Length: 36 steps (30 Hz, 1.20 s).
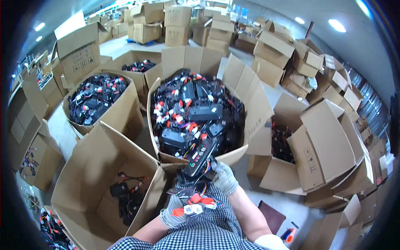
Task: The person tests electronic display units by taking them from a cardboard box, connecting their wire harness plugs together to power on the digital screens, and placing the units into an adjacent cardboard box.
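In front of my checked apron I hold a black controller box (199, 158), tilted, with small buttons or lights on its panel and coloured wires hanging from it. My right hand (225, 178), in a pale work glove, grips its right side by the wires. Lower down, my gloved left hand (174, 211) is closed around the wire bundle, whose red and white connectors (200, 203) stick out to the right. Just beyond stands a large open carton (196, 58) heaped with similar black boxes and connectors. My fingers hide part of the wiring.
To my left, a deep open carton (89, 179) has a few black units (127, 200) at its bottom. Another full carton (133, 108) stands behind it. Open cartons (329, 146) crowd the right. An orange-and-white tape roll or dispenser (288, 235) lies on the floor.
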Each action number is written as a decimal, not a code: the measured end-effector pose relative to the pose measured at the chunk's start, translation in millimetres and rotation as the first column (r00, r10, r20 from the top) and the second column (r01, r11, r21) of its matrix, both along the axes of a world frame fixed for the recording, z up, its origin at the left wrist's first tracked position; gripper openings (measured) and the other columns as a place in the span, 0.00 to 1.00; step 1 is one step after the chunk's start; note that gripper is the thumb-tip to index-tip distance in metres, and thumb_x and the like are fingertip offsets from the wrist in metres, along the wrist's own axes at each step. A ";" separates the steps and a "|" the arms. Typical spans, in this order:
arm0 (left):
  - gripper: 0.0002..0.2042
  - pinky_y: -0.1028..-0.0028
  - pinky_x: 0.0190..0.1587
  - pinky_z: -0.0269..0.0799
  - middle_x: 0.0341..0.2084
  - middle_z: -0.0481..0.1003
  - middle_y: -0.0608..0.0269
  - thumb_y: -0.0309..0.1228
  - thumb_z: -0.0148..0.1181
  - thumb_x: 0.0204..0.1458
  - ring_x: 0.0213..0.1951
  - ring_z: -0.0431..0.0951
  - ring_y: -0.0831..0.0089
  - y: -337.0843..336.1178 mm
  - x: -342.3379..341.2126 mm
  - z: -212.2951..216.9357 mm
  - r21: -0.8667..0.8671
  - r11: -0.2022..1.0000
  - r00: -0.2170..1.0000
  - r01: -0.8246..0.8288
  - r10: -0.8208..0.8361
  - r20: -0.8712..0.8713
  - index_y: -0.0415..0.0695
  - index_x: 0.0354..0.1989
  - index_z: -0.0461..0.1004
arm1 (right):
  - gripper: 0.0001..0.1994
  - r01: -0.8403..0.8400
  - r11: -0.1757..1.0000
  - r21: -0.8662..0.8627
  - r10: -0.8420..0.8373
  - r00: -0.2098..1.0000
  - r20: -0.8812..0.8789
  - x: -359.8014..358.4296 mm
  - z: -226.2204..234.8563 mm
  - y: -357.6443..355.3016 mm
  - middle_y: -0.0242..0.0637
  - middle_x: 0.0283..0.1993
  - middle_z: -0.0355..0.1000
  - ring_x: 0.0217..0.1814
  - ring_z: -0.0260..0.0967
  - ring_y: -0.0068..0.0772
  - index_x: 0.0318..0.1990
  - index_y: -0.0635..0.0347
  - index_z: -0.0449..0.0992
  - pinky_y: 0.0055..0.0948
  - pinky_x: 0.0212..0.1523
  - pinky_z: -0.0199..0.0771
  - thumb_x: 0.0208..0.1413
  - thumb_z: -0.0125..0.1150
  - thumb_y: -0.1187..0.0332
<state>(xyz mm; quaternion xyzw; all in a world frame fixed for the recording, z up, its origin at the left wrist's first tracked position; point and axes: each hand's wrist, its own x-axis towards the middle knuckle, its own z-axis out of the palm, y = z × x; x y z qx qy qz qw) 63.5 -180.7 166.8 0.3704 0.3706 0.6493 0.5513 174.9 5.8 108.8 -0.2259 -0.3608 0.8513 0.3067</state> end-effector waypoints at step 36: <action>0.19 0.82 0.23 0.53 0.20 0.62 0.74 0.47 0.48 0.58 0.21 0.58 0.86 -58.5 -220.5 156.2 0.619 0.439 0.629 -0.651 0.769 0.117 0.40 0.41 0.68 | 0.20 0.275 0.856 0.438 -0.437 0.838 0.328 83.8 88.7 -29.0 0.24 0.17 0.62 0.15 0.50 0.11 0.38 0.61 0.77 0.14 0.16 0.46 0.59 0.53 0.50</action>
